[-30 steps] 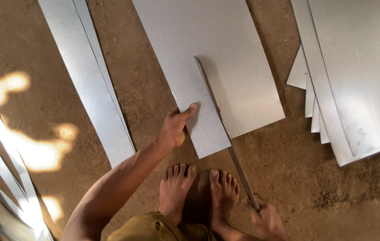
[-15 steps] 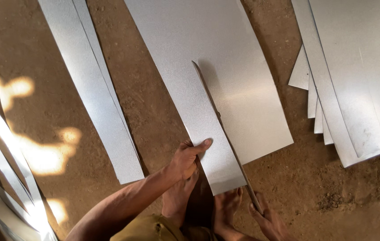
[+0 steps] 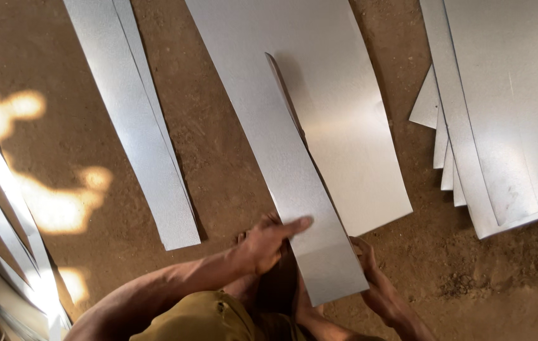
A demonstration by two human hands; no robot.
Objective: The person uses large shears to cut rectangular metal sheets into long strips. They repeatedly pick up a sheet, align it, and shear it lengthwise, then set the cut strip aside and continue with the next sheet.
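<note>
The metal sheet [image 3: 319, 126] lies on the dirt floor [image 3: 231, 158], long axis running away from the person, slit part-way up its middle. The left hand [image 3: 269, 243] clamps the near left edge of the cut strip [image 3: 307, 208]. The right hand [image 3: 376, 284] sits under the strip's right edge; its grip cannot be told. 2 loose strips [image 3: 136, 126] lie well apart on the left.
</note>
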